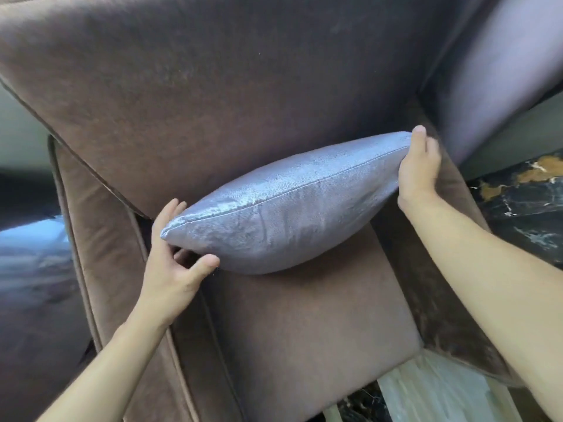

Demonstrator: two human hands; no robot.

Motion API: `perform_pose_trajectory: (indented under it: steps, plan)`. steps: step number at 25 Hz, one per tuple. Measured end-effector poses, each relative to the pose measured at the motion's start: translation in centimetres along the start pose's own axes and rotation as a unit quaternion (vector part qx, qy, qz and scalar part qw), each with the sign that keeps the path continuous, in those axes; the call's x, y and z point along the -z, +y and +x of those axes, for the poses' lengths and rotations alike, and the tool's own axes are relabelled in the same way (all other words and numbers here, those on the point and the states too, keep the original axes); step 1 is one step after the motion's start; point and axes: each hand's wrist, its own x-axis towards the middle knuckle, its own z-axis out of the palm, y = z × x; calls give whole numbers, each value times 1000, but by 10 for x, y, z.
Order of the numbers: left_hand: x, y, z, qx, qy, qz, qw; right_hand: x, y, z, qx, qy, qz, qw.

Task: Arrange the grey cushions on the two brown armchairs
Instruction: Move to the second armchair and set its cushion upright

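A shiny grey cushion (286,208) stands on its edge against the backrest of a brown armchair (304,324), seen from above with its seam facing me. My left hand (173,266) grips its lower left corner, thumb in front and fingers behind. My right hand (419,169) holds the upper right corner near the chair's right arm. Only this one armchair and one cushion are in view.
The chair's left armrest (100,254) and right armrest (451,300) flank the seat. Dark marble floor (524,202) with orange veins lies to the right, and a pale floor tile (432,391) shows below the seat's front edge.
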Motion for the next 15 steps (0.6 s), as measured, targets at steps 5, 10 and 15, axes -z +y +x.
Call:
perform_pose_trajectory:
  steps: [5, 10, 15]
  plan:
    - [-17, -3, 6, 12, 32, 15, 999, -8, -7, -7, -123, -28, 51, 991]
    - [-21, 16, 14, -35, 102, -22, 994, -18, -23, 0, -93, -17, 13, 995]
    - [-19, 4, 15, 24, 102, -68, 992, -35, -2, -18, -67, -5, -89, 994]
